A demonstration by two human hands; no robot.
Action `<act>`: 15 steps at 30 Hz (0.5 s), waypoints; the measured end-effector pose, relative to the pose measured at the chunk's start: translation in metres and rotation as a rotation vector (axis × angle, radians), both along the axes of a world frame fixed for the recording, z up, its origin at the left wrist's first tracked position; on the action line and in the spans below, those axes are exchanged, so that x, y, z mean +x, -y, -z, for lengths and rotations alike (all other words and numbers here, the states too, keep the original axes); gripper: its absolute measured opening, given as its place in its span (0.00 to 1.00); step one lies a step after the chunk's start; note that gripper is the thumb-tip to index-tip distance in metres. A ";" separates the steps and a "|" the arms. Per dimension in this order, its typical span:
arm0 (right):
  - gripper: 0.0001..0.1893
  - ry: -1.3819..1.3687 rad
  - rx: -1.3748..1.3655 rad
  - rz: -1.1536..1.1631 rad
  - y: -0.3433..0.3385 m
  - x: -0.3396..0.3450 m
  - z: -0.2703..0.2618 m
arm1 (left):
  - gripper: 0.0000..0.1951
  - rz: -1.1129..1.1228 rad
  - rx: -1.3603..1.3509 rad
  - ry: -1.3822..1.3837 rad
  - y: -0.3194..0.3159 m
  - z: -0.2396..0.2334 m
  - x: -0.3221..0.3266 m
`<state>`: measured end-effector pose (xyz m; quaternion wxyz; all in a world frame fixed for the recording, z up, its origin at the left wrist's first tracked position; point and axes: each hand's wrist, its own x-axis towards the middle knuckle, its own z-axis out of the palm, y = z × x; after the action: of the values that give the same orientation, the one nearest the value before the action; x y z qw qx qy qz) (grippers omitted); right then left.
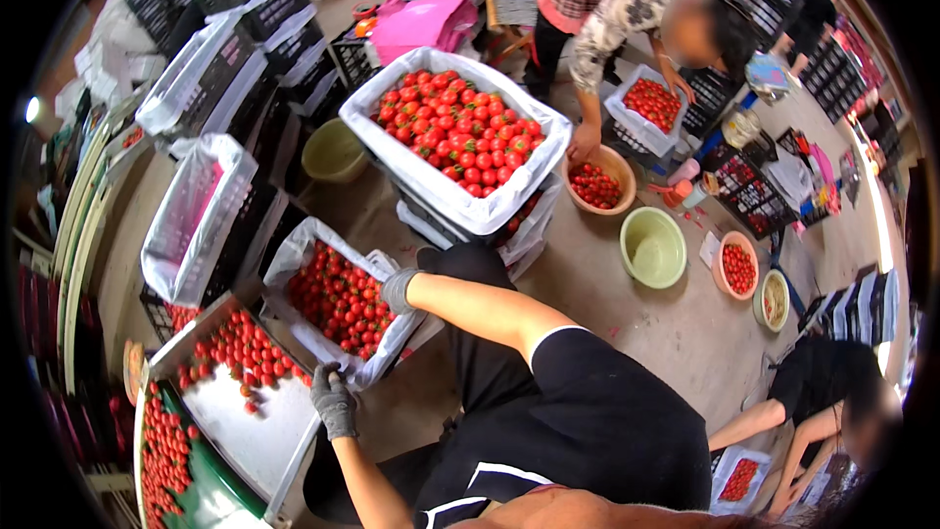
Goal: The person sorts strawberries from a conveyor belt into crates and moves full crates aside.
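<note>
A black-sided crate with a white plastic liner (283, 338), full of cherry tomatoes (341, 301), tilts between my two hands. My right hand (400, 291), in a grey glove, grips its rim at the far right side, the fingertips hidden. At the near corner, my left hand (334, 402), also gloved in grey, is curled against the liner, with some fingers out of sight. Just left of it is a metal sorting tray (246, 441) with loose tomatoes (250, 353) at its upper end. More tomatoes (163, 455) lie along a green surface (209, 492) beside the tray.
A heaped lined crate (459, 132) tops a stack ahead of my knee. Lined crates (194, 228) are stacked on the left. Basins, one peach (624, 169) and one pale green (652, 246), stand on the floor. Co-workers (635, 7) (815, 397) bend over tomatoes at right.
</note>
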<state>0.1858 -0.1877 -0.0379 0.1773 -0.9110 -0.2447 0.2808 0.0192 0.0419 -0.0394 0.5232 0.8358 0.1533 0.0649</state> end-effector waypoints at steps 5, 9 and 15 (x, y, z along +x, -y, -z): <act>0.12 0.091 -0.059 -0.303 0.010 0.011 0.035 | 0.10 0.133 0.400 0.138 0.037 -0.092 0.007; 0.09 0.113 0.054 -0.371 0.016 0.019 0.044 | 0.16 0.340 0.152 0.422 0.073 -0.237 0.016; 0.14 0.017 0.002 -0.262 0.008 0.015 0.043 | 0.15 0.705 -0.223 0.761 0.105 -0.358 -0.023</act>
<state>0.2005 -0.1954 -0.0808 0.1381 -0.8734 -0.3634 0.2933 -0.0036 -0.0634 0.3184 0.6177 0.6931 -0.3317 0.1673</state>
